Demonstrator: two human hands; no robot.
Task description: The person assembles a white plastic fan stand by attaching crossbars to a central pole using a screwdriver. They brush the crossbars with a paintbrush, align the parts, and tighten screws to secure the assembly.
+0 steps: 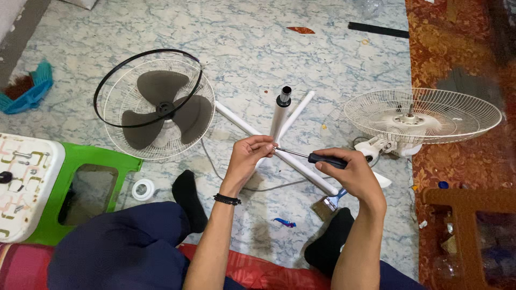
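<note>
My right hand (352, 172) grips the black handle of a screwdriver (322, 159), its metal shaft pointing left. The tip meets my left hand (250, 153), whose fingers pinch something small at the tip; I cannot tell what. Both hands hover over a white cross-shaped fan stand (301, 161) with an upright white pole (280, 113) rising from its centre. A front grille (161, 110) with a grey three-blade propeller and a loose black ring lies to the left. The fan head with its rear grille (422, 115) lies to the right.
A green plastic stool (86, 188) and a white box lid with screws (24, 177) sit at the left. A tape roll (143, 189), a paintbrush (330, 201), a blue brush (29, 88) and a wooden stool (467, 225) lie around. A red patterned carpet runs along the right.
</note>
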